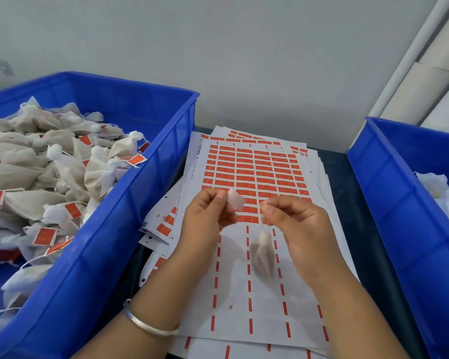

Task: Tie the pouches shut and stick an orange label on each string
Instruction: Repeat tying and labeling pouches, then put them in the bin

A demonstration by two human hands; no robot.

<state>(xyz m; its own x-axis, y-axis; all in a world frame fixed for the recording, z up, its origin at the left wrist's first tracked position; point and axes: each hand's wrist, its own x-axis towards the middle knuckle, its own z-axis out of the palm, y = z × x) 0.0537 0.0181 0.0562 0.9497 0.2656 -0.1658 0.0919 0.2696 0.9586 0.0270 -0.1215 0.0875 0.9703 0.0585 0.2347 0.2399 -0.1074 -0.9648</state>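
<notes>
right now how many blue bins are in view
2. One blue bin sits on the left, heaped with tied pouches bearing orange labels. The other blue bin is at the right edge, partly cut off by the frame. More may lie out of view.

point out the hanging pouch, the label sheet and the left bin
hanging pouch (262, 256), head view, middle of its body
label sheet (254, 164), head view, orange label grid
left bin (151, 177), head view, right wall

Both my forearms reach forward, my hands raised side by side. My left hand (209, 211) has thumb and fingers curled into a pinch. My right hand (294, 218) pinches too, knuckles up, fingertips facing left.
</notes>
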